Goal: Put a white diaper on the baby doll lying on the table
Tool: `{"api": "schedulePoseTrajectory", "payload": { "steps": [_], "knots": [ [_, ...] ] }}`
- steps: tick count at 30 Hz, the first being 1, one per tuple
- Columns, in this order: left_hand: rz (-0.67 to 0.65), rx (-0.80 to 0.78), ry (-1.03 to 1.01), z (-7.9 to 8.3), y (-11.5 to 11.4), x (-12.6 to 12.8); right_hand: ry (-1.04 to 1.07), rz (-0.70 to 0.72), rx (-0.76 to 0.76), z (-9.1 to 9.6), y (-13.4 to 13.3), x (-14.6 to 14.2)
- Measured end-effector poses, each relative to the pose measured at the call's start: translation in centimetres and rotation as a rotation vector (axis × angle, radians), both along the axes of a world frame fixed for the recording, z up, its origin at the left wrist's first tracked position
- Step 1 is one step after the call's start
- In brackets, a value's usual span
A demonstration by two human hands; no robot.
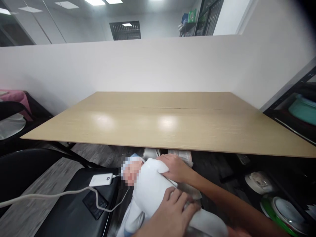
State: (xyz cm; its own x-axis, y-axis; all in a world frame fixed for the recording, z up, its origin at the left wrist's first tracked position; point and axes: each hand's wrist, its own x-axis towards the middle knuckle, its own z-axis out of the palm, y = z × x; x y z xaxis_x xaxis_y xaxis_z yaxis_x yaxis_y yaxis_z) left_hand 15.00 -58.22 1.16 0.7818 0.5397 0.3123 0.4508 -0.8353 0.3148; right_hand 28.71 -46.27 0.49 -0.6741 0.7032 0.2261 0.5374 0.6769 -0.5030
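A baby doll (150,187) in a white suit and a blue-and-white cap lies on its back below the near edge of the table, head to the left. My right hand (175,168) reaches in from the right. It is closed over the doll's upper arm and shoulder. My left hand (170,212) comes up from the bottom of the view, its fingers curled around the doll's lower body near the hip. Both hands hold the doll. Its legs run out of view at the bottom.
A long light-wood table (168,125) stands ahead against a white partition wall. At the left, a black chair seat (66,210) carries a white power bank (101,180) with its cable and a dark phone (95,204). Black shelving at the right holds a teal bowl (302,108). Plates (283,204) sit low at the right.
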Motion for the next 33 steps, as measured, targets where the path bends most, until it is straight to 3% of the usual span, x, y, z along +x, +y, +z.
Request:
{"api": "schedulePoseTrajectory", "payload": {
  "steps": [4, 6, 8, 10, 11, 17, 20, 22, 28, 33],
  "knots": [
    [-0.001, 0.166, -0.465, 0.4, -1.6, -4.5, 0.277, -0.161, -0.084, 2.7, -3.0, 2.1],
    [0.151, 0.253, -0.599, 0.1, -1.6, -7.0, 0.411, -0.271, -0.099, 3.6, -4.2, 3.5],
    [0.389, 0.277, -0.606, -0.4, -0.7, -9.0, 0.525, -0.385, -0.095, 4.0, -4.8, 4.7],
    [0.562, 0.245, -0.554, -0.7, 1.3, -10.2, 0.626, -0.494, -0.099, 4.3, -4.8, 5.6],
    [0.589, 0.214, -0.522, -0.7, 2.7, -10.5, 0.671, -0.543, -0.105, 4.3, -4.5, 5.8],
    [0.457, -0.242, -0.253, 1.3, 11.2, -10.3, 0.775, -0.696, -0.192, 3.6, -1.2, 5.9],
    [0.453, -0.255, -0.177, 2.5, 13.4, -9.6, 0.74, -0.714, -0.194, 3.4, 0.3, 6.9],
    [0.456, -0.213, -0.17, 3.2, 14.4, -9.2, 0.632, -0.734, -0.116, 3.7, 1.0, 8.5],
    [0.439, -0.217, -0.053, 4.4, 18.3, -9.3, -0.026, -0.684, 0.165, 5.1, 2.4, 13.5],
    [0.374, -0.165, 0.027, 4.3, 21.6, -9.1, -0.135, -0.623, 0.199, 2.7, 3.7, 16.9]
  ]
}}
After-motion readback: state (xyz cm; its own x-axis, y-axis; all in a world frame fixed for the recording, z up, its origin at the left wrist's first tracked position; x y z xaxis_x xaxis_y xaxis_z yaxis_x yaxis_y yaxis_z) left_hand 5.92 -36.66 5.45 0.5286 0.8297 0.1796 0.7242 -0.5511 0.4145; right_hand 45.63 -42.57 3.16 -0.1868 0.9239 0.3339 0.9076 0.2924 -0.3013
